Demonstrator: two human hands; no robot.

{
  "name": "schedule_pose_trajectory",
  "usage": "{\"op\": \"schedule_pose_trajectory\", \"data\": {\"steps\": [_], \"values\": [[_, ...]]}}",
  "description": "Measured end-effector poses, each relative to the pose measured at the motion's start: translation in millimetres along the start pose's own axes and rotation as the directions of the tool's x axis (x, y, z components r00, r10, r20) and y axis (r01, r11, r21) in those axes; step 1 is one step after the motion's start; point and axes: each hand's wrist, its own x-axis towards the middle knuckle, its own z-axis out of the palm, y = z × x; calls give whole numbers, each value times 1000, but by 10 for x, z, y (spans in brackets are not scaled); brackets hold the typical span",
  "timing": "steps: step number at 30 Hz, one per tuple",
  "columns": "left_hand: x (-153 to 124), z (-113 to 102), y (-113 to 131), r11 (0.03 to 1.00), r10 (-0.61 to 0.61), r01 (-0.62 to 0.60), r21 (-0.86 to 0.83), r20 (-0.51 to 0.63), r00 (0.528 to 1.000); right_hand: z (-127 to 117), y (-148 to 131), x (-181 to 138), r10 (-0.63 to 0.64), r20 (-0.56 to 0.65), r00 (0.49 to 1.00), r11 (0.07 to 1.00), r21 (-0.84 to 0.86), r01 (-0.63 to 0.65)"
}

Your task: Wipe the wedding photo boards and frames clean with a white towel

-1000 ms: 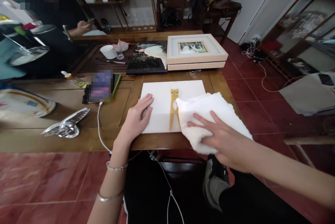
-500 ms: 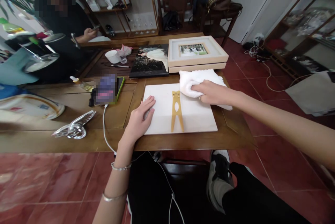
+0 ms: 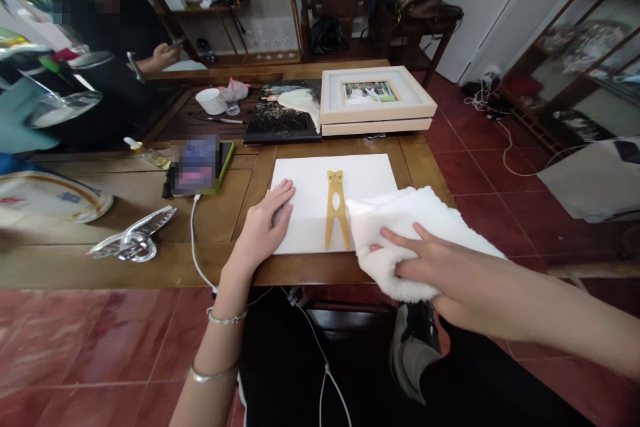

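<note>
A white board (image 3: 307,214) lies flat near the front edge of the wooden table. On it rests a yellow, cat-headed flat piece (image 3: 335,204) with two long legs and an oval hole. My left hand (image 3: 267,224) lies open on the board's left side, fingers stretched out. At the board's right front corner my right hand (image 3: 425,264) grips a white fluffy cloth (image 3: 400,214), which covers that corner and hangs past the table edge. Some of the right fingers are sunk in the folds.
Behind the board lie a dark photo panel (image 3: 285,114) and stacked pale frames (image 3: 377,117). To the left are a phone (image 3: 195,164) with a white cable, a dropper bottle (image 3: 147,152), a silver clip-like object (image 3: 135,237) and a white cup (image 3: 211,100). Across the table a person (image 3: 125,27) holds a phone.
My right hand has drawn the cloth from the board's back right towards me, to its front right corner. The left hand and the yellow piece stay in place on the board.
</note>
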Motion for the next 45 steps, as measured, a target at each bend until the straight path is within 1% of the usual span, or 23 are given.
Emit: {"op": "schedule_pose_trajectory", "data": {"steps": [1, 3, 5, 8, 11, 13, 16, 19, 22, 24, 26, 29, 31, 32, 36, 38, 40, 42, 43, 45], "values": [[2, -1, 4, 1000, -2, 2, 0, 1, 1000, -33, 51, 56, 10, -1, 1000, 1000, -12, -10], [7, -5, 13, 1000, -7, 7, 3, 5, 1000, -104, 210, 202, 46, -41, 998, 997, -53, -48], [12, -7, 18, 1000, -11, 11, 4, 7, 1000, -173, 421, 380, 82, -83, 993, 990, -105, -90], [13, -7, 15, 1000, -10, 10, -2, 7, 1000, -273, 739, 649, 95, -131, 987, 980, -161, -116], [9, -4, -2, 1000, -7, 8, -10, 4, 1000, -346, 916, 827, 107, -188, 976, 975, -173, -141], [6, -4, -13, 1000, -5, 5, -12, -1, 1000, -356, 904, 854, 116, -200, 973, 976, -160, -149], [3, -8, -19, 1000, 0, 0, -9, 1, 1000, -295, 705, 745, 132, -173, 976, 980, -128, -155], [2, -11, -11, 1000, -8, 8, -4, 9, 1000, -165, 389, 484, 108, -127, 986, 991, -66, -117], [4, -9, -1, 1000, -13, 14, -3, 9, 1000, -21, 91, 165, 28, -62, 998, 1000, -3, -28], [5, -5, 2, 1000, -8, 8, -2, 10, 1000, 47, -45, -7, -15, -39, 999, 1000, 22, 16], [3, -3, 1, 1000, -1, 1, -1, 5, 1000, 67, -109, -99, -29, -26, 999, 999, 35, 30], [-1, -2, -2, 1000, 8, -8, 3, 0, 1000, -3, -68, -60, -6, 45, 999, 998, 56, 4], [-1, -2, -2, 1000, 9, -9, 7, 1, 1000, -89, 33, 72, 8, 74, 997, 998, 59, -12], [0, -2, -2, 1000, 8, -8, 8, 2, 1000, -133, 99, 162, 19, 68, 998, 999, 48, -22], [8, 4, -2, 1000, 3, -4, 8, 3, 1000, -266, 431, 592, 76, -46, 996, 996, -51, -78], [10, 5, -4, 1000, 4, -4, 2, 2, 1000, -284, 601, 788, 91, -115, 989, 992, -78, -101], [9, 4, -6, 1000, 4, -4, -4, 0, 1000, -255, 725, 924, 80, -186, 979, 991, -88, -98], [7, 1, -9, 1000, 3, -3, -7, -3, 1000, -175, 756, 973, 66, -238, 969, 991, -100, -91], [5, -1, -11, 1000, 3, -3, -7, -3, 1000, -119, 726, 960, 63, -253, 965, 990, -109, -93], [4, -2, -13, 1000, 4, -4, -7, -3, 1000, 16, 569, 861, 70, -256, 964, 986, -130, -106]]}}
